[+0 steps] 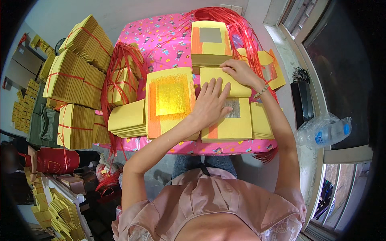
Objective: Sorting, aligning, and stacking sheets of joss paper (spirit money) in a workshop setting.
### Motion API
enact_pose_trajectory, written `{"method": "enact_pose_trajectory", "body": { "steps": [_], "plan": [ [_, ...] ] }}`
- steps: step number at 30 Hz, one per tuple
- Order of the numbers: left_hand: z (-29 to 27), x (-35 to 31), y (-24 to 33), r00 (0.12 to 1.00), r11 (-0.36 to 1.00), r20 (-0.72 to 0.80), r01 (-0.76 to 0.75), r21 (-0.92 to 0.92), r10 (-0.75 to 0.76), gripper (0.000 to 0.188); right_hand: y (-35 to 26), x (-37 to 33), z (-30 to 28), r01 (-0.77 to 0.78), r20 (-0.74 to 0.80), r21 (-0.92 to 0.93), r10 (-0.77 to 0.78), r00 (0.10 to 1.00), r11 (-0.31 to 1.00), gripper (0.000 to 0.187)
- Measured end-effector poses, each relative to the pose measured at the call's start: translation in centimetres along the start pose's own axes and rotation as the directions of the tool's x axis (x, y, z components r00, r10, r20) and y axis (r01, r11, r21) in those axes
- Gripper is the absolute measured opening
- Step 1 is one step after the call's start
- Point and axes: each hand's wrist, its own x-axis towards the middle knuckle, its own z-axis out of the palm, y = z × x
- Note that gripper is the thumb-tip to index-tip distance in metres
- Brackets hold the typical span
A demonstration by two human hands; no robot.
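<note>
A sheet of yellow paper (pixel 241 87) with a silver patch lies part folded on a stack of paper in front of me. My left hand (pixel 210 102) rests flat across it, fingers spread. At the fold's upper edge, my right hand (pixel 241 74) has its fingers bent together on the paper; its fingertips are partly hidden. To the left sits a stack of yellow paper with a gold square (pixel 173 96) and orange borders. Behind my hands is another stack with a silver square (pixel 210 35). Folded yellow papers (pixel 128 116) are piled at the table's left front.
A pink patterned cloth (pixel 171 48) covers the table. Red plastic strings (pixel 245 30) drape over its back right, and another bunch (pixel 116 76) hangs at left. Tied yellow bundles (pixel 72 78) rise beyond. A plastic bottle (pixel 327 134) lies by the window; another person's arm (pixel 31 154) shows lower left.
</note>
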Motion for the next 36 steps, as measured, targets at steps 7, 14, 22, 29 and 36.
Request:
{"method": "enact_pose_trajectory", "body": {
  "steps": [7, 14, 22, 29, 36],
  "plan": [
    [0.1, 0.1, 0.0, 1.000, 1.000, 0.015, 0.009, -0.008, -0.009, 0.075, -0.4, 0.2, 0.4, 0.003, 0.034, 0.034, -0.005, 0.999, 0.999, 0.023],
    [1.1, -0.2, 0.0, 1.000, 1.000, 0.005, 0.020, -0.019, -0.020, 0.080, -0.4, 0.1, 0.6, 0.007, 0.029, 0.052, -0.008, 1.000, 0.999, 0.022],
    [1.8, -0.4, 0.2, 1.000, 0.998, -0.005, 0.000, -0.070, 0.000, 0.075, -0.1, 0.0, 0.9, -0.007, 0.010, 0.061, 0.006, 1.000, 0.998, 0.023],
    [2.2, -0.7, 0.0, 1.000, 0.999, 0.014, 0.000, -0.034, 0.000, 0.074, -3.2, -3.5, -0.3, 0.101, -0.146, -0.130, -0.119, 0.982, 0.986, 0.029],
    [2.4, -0.7, 0.1, 0.998, 0.999, 0.058, 0.008, -0.036, -0.006, 0.079, -7.0, -12.7, 0.1, 0.001, 0.092, -0.374, 0.036, 0.995, 0.927, 0.059]
  ]
}}
